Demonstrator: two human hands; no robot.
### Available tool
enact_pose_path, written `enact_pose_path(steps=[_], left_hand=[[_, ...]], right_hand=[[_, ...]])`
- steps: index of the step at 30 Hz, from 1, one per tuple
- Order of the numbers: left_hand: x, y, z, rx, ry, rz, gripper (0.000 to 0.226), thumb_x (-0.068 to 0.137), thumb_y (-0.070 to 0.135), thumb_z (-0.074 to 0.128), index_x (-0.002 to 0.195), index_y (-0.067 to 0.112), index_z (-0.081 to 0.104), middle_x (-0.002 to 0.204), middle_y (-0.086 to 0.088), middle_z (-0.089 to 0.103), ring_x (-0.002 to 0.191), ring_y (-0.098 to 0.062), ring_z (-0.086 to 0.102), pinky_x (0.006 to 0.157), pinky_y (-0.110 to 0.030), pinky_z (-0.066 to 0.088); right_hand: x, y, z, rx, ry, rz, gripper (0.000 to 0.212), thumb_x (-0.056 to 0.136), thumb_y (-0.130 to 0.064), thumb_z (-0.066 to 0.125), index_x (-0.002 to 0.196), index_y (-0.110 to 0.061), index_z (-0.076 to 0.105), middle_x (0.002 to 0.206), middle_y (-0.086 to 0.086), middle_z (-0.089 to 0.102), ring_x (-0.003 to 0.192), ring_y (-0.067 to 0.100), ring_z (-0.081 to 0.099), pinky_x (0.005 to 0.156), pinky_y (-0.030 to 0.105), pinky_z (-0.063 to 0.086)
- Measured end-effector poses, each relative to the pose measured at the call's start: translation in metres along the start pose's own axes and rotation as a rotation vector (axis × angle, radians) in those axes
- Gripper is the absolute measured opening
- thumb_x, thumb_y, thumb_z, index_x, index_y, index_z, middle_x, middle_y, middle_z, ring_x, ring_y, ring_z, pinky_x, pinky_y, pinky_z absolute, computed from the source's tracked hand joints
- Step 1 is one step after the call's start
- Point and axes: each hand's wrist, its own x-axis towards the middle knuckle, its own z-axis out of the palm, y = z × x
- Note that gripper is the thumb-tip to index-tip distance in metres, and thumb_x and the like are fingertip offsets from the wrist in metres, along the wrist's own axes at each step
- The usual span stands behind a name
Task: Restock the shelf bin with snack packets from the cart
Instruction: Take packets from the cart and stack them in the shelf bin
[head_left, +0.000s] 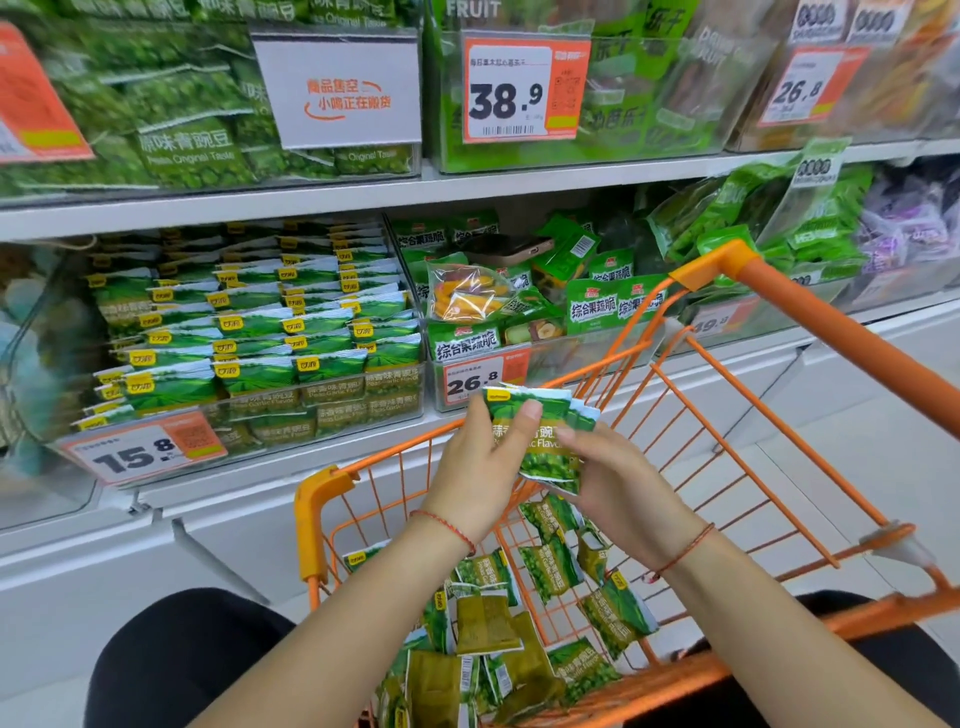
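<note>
A small stack of green pea snack packets is held upright above the orange cart. My left hand grips the stack from the left, thumb across its front. My right hand holds its right and lower edge with curled fingers. Several more green packets lie loose in the cart's basket below. The clear shelf bin at middle left holds rows of matching packets behind a 15.8 price tag.
A neighbouring bin holds mixed fruit-crisp packets and a phone, tagged 26.8. The upper shelf carries bins of green bags with 38.9 and 26.8 tags. The cart's orange handle runs at right. My dark-clothed knees flank the cart.
</note>
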Motion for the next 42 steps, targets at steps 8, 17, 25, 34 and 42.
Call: enact_pose_path(steps=[8, 17, 25, 34, 42], left_hand=[[-0.016, 0.006, -0.057, -0.253, 0.083, -0.061, 0.063, 0.094, 0.055, 0.021, 0.151, 0.033, 0.007, 0.157, 0.007, 0.015, 0.144, -0.013, 0.016, 0.113, -0.031, 0.018], [-0.047, -0.038, -0.171, -0.362, 0.187, 0.068, 0.063, 0.094, 0.046, 0.045, 0.146, 0.043, 0.008, 0.144, 0.02, 0.024, 0.129, 0.007, 0.022, 0.107, -0.018, 0.022], [-0.052, -0.082, -0.23, -0.019, 0.365, 0.198, 0.063, 0.085, 0.055, 0.037, 0.136, 0.053, 0.0, 0.152, 0.014, 0.024, 0.138, -0.002, 0.027, 0.116, -0.038, 0.022], [-0.029, -0.114, -0.289, 0.21, 0.769, 0.217, 0.079, 0.084, 0.067, 0.02, 0.147, 0.021, 0.028, 0.136, 0.008, 0.047, 0.13, -0.009, 0.035, 0.108, -0.034, 0.03], [-0.002, -0.154, -0.294, 0.348, 0.709, 0.065, 0.088, 0.081, 0.069, 0.008, 0.151, 0.016, 0.012, 0.155, -0.007, 0.023, 0.145, -0.022, 0.012, 0.118, -0.037, 0.009]], right_hand=[[0.022, -0.009, 0.063, -0.337, 0.008, -0.074, 0.057, 0.072, -0.045, 0.077, 0.113, -0.013, 0.053, 0.117, 0.004, 0.066, 0.111, 0.017, 0.061, 0.095, 0.04, 0.049], [0.061, -0.015, 0.168, -0.618, -0.292, -0.146, 0.065, 0.073, -0.032, 0.073, 0.13, -0.014, 0.049, 0.127, -0.005, 0.061, 0.117, 0.011, 0.057, 0.102, 0.027, 0.044], [0.113, -0.029, 0.236, -1.08, -0.557, -0.157, 0.066, 0.074, -0.02, 0.079, 0.133, -0.016, 0.049, 0.123, -0.013, 0.051, 0.098, -0.015, 0.051, 0.078, 0.0, 0.036], [0.171, -0.018, 0.289, -1.256, -0.474, -0.397, 0.064, 0.073, -0.034, 0.078, 0.128, -0.016, 0.051, 0.119, -0.005, 0.057, 0.112, 0.013, 0.054, 0.089, 0.026, 0.043], [0.21, 0.018, 0.313, -1.157, -0.206, -0.663, 0.056, 0.076, -0.03, 0.076, 0.123, -0.022, 0.045, 0.1, -0.007, 0.058, 0.097, 0.016, 0.059, 0.085, 0.034, 0.048]])
